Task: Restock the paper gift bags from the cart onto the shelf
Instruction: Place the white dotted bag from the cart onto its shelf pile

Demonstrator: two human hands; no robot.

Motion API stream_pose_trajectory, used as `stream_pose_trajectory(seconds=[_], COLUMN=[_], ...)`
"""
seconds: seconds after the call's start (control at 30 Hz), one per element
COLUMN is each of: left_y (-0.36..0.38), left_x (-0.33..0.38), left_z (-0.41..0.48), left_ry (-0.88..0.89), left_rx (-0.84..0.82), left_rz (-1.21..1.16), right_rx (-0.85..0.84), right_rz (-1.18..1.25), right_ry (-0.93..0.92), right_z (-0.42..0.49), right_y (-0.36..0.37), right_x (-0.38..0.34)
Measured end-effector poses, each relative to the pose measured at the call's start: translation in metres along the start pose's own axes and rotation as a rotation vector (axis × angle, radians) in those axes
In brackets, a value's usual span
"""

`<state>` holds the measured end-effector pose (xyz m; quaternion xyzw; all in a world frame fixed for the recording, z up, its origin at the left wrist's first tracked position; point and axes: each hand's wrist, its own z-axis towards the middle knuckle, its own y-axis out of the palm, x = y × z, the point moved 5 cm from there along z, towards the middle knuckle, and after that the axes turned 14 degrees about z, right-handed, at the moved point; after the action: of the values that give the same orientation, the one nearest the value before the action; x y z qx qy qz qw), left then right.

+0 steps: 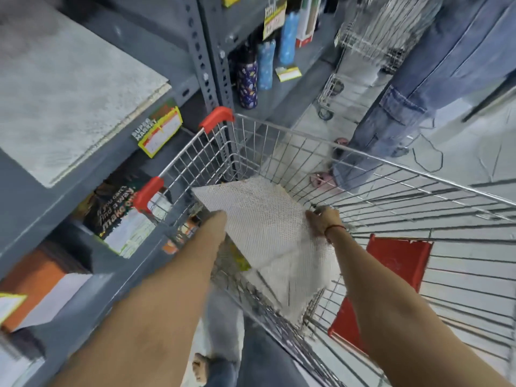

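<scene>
Head view: your hands grip a stack of white paper gift bags (265, 219) inside the cart (363, 169).
Your left hand (219, 219) and right hand (325, 220) clamp opposite edges; lifting unevenly could snag the stack on the wire rim, short of the shelf (69, 88).

wire cart (363, 174): stack of white dotted gift bags (268, 219) seen inside, red flap at rear | grey metal shelf (117, 152): flat pile of speckled bags (69, 88) laid on top tier, price tag (160, 132) clipped to edge
</scene>
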<state>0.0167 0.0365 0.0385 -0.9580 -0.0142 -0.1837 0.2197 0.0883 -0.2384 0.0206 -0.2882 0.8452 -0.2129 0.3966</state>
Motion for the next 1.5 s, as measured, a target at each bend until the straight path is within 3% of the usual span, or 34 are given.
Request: stream_pose_trajectory(seconds=[0.23, 0.43, 0.7, 0.83, 0.97, 1.1, 1.2, 1.3, 1.37, 1.5], left_y=[-0.05, -0.094, -0.138, -0.158, -0.182, -0.213, -0.245, -0.281, -0.303, -0.339], left_x=[0.037, 0.041, 0.029, 0.028, 0.031, 0.03, 0.026, 0.017, 0.014, 0.018], left_z=[-0.051, -0.109, -0.185, -0.209, -0.221, -0.213, -0.201, -0.188, -0.181, -0.172], left_ry=[0.229, 0.487, 0.812, 0.941, 1.015, 0.982, 0.937, 0.828, 0.81, 0.75], left_rx=[0.018, 0.127, -0.034, -0.008, 0.051, 0.115, 0.155, 0.252, 0.295, 0.37], left_rz=[-0.053, -0.094, -0.312, -0.358, -0.42, -0.536, -0.583, -0.651, -0.71, -0.785], right_rx=[0.038, 0.265, 0.525, 0.631, 0.629, 0.487, 0.151, -0.13, -0.206, -0.311], right_rz=[0.058, 0.43, 0.915, 1.066, 1.107, 1.06, 1.038, 0.8, 0.647, 0.616], right_ry=[0.028, 0.01, -0.248, -0.456, -0.539, -0.606, -0.703, -0.712, -0.721, -0.772], right_z=[-0.047, -0.118, -0.209, -0.238, -0.249, -0.249, -0.242, -0.231, -0.223, -0.216], right_y=[-0.02, -0.034, -0.051, -0.05, -0.047, -0.04, -0.025, -0.001, 0.012, 0.03], right_x=[-0.023, -0.038, -0.061, -0.079, -0.104, -0.135, -0.16, -0.171, -0.179, -0.218])
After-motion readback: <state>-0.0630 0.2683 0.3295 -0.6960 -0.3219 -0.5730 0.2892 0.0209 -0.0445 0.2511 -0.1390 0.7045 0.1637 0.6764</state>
